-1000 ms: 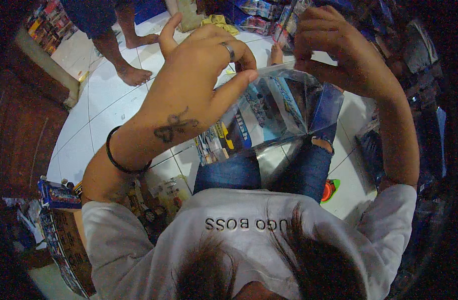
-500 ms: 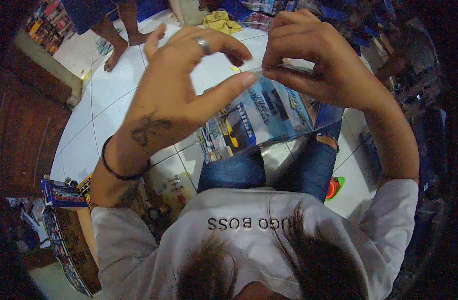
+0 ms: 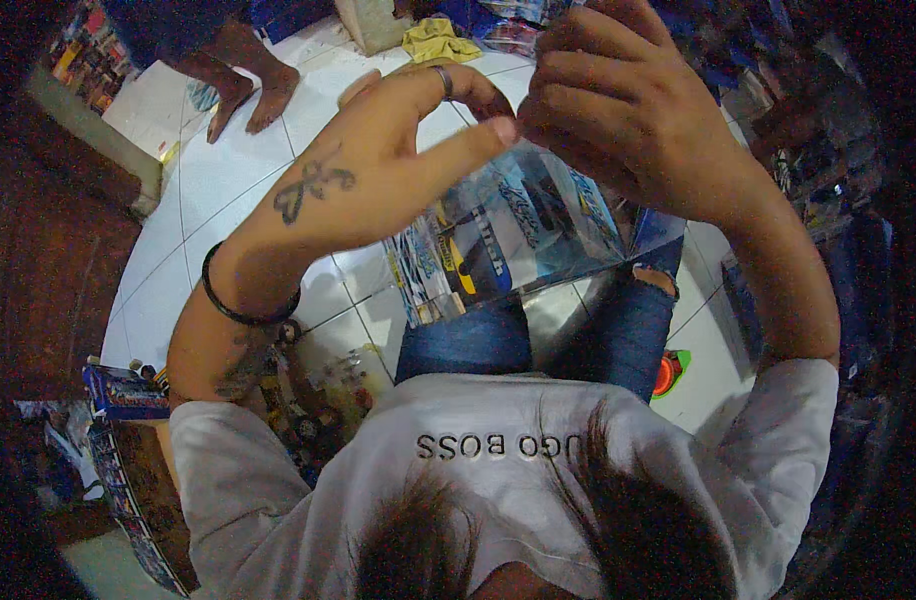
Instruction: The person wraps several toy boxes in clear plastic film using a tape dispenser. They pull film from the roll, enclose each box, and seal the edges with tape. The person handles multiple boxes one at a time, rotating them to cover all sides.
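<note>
A clear plastic package (image 3: 528, 230) with a blue, white and yellow printed design rests across my knees, below my hands. My left hand (image 3: 408, 150), with a ring and a dark wristband, bends its thumb and index finger into a pinch above the package's far edge. Against those fingertips my right hand (image 3: 623, 120) is closed, its fingers curled inward and its thumb hidden behind them. Whatever lies between the fingertips of both hands is too small or too covered to make out.
Another person's bare feet (image 3: 248, 95) stand on the white tiles (image 3: 213, 175) at far left. A yellow cloth (image 3: 438, 42) lies at the back. Boxes (image 3: 128, 392) stand at lower left, and a green and orange item (image 3: 670, 372) lies beside my right leg.
My left hand has moved right and its thumb and index finger have come closer together. My right hand has turned and curled in to meet it. The other person's feet have shifted.
</note>
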A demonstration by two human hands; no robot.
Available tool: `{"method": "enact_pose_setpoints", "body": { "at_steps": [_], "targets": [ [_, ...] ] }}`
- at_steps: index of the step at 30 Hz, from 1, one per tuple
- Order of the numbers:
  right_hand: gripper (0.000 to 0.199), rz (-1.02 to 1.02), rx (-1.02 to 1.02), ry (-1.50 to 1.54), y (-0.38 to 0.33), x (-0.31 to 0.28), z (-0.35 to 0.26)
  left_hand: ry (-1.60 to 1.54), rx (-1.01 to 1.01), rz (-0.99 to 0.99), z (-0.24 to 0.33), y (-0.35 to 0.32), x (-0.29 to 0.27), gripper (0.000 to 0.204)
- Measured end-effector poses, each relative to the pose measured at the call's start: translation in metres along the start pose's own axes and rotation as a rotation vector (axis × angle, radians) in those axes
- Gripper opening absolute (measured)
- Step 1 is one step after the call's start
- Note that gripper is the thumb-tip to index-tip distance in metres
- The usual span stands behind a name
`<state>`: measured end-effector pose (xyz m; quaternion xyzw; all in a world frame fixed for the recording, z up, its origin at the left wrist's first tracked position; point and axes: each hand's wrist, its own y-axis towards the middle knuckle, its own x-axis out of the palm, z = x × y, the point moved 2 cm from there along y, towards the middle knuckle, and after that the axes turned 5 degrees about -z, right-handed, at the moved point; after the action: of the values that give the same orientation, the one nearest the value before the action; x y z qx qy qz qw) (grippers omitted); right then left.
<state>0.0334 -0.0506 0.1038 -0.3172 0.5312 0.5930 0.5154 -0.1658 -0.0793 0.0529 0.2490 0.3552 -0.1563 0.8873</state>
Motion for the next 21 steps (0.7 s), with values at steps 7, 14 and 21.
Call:
{"method": "enact_pose_setpoints", "body": {
  "at_steps": [7,14,21],
  "targets": [
    [0.014,-0.175,0.096,0.251,0.003,-0.002,0.002,0.189,0.111,0.079,0.021,-0.007,-0.002,0.024],
    [0.017,-0.159,0.108,0.253,-0.002,-0.011,0.000,-0.288,-0.023,-0.163,0.006,0.007,-0.005,0.031],
    [0.018,0.276,-0.039,-0.133,-0.006,0.006,-0.017,-0.653,-0.181,-0.323,-0.004,0.011,0.002,0.036]
  ]
}}
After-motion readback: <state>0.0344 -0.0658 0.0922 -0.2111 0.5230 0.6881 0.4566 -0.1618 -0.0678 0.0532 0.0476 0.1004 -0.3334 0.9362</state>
